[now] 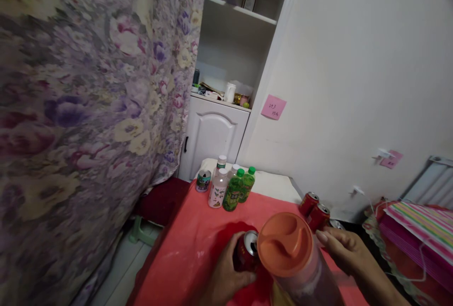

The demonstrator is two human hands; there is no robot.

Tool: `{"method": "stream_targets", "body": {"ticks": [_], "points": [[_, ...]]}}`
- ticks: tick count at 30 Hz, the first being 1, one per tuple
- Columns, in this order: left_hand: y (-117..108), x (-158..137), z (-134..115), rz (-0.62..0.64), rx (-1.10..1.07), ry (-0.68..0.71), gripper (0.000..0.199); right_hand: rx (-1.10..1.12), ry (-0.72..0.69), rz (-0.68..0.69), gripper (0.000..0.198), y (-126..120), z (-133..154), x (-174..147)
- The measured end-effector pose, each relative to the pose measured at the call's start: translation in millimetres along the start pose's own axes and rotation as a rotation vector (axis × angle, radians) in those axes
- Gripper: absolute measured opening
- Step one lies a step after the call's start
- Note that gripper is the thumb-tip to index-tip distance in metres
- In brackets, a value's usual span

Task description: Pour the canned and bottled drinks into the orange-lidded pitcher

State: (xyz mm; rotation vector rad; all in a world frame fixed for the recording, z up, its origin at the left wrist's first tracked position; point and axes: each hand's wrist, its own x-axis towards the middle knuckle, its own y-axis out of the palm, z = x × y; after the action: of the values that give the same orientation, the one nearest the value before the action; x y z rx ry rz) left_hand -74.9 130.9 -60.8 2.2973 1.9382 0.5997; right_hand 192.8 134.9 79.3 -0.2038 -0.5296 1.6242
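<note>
My left hand (226, 270) is wrapped round a red soda can (247, 251), whose silver top faces up. Close to the can's right side stands a clear pitcher (313, 277) with an orange lid (285, 244). My right hand (341, 244) is at the pitcher's right, with its fingers curled in and the thumb forward; whether it grips anything is hidden. Just beyond that hand are red soda cans (318, 216), upright near the table's right edge. All this is on a red-covered table (184, 249).
Green-capped bottles (233, 195), white-capped bottles (218, 190) and a short can (203, 181) are grouped at the table's far left. A floral curtain (106, 107) hangs at left. Behind are a white cabinet (215, 131) and a wall with a pink note (273, 107).
</note>
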Motion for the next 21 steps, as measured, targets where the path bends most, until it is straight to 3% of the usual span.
{"method": "stream_targets", "body": {"ticks": [9,15,21], "points": [[0,-1,-16,-0.085,0.005,-0.046,0.076,0.123,0.071,-0.011,0.064,2,-11,-5],[-4,1,-26,-0.074,-0.066,0.021,0.074,0.266,0.107,-0.074,0.057,1,-15,-16],[-3,2,-26,-0.119,-0.075,-0.019,0.075,0.444,0.091,-0.289,0.047,-12,-29,-23]]}}
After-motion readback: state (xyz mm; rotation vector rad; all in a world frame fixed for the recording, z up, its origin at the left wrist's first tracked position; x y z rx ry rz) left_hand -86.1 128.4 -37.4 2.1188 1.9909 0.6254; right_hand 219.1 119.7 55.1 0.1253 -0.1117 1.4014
